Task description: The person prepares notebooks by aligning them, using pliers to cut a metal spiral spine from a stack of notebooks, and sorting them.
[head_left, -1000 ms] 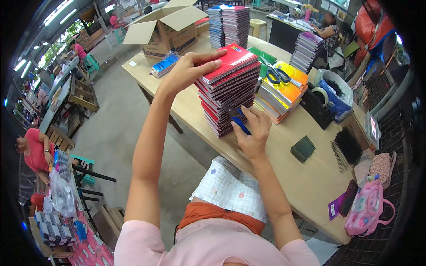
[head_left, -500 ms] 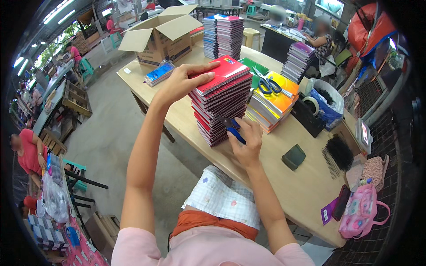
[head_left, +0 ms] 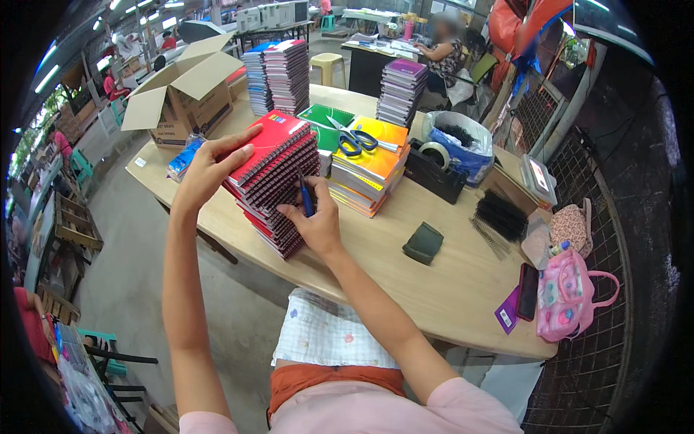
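Note:
A tall stack of red spiral-bound notebooks (head_left: 271, 148) stands near the table's front edge, its dark wire coils facing right and toward me. My left hand (head_left: 213, 163) rests on the top cover at the stack's left side, fingers stretched across it. Close against the coil side, my right hand (head_left: 316, 220) grips blue-handled pliers (head_left: 309, 199). Their dark jaws point upward along the coils about a third of the way down the stack. Whether the jaws touch a wire end is too small to tell.
Behind the stack are green notebooks (head_left: 325, 117), yellow-orange notebooks (head_left: 372, 173) with scissors (head_left: 353, 141) on top, and an open cardboard box (head_left: 191, 108). Rightward lie a tape dispenser (head_left: 434, 173), a dark green block (head_left: 423, 243), black wire coils (head_left: 500, 215), a phone (head_left: 527, 291) and a pink bag (head_left: 571, 296).
My view has swung right, so the table sits further left in it. The pliers have moved higher along the coils and turned from pointing leftward to pointing upward. My left hand stays on the stack.

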Demonstrator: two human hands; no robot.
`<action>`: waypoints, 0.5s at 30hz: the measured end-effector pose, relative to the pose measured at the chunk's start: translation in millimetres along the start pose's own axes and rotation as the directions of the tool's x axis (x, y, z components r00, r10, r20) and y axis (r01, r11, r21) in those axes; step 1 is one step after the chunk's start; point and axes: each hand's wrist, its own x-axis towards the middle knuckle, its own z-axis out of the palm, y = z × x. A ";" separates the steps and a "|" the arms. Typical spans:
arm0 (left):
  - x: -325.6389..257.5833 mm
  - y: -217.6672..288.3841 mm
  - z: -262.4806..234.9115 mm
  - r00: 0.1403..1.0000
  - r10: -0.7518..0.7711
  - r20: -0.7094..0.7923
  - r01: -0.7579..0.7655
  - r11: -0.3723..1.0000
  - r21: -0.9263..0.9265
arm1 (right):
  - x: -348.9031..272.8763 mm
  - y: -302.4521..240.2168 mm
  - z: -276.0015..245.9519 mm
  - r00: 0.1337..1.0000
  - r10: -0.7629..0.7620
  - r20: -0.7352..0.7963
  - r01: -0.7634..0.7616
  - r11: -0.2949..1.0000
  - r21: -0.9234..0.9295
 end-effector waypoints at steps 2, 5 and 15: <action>1.1 1.2 1.9 1.000 0.008 0.004 -0.008 1.000 0.000 | 0.1 -1.1 -1.1 1.000 0.006 -0.011 -0.006 1.000 0.002; 1.8 -4.5 -2.6 0.999 -0.025 0.022 0.025 1.000 -0.002 | 1.7 -3.6 0.8 1.000 0.002 -0.013 -0.002 1.000 0.012; 0.4 -4.2 -2.5 1.000 0.003 0.008 -0.004 0.996 0.094 | -0.7 -8.1 -7.8 0.999 -0.032 -0.043 0.030 0.998 -0.055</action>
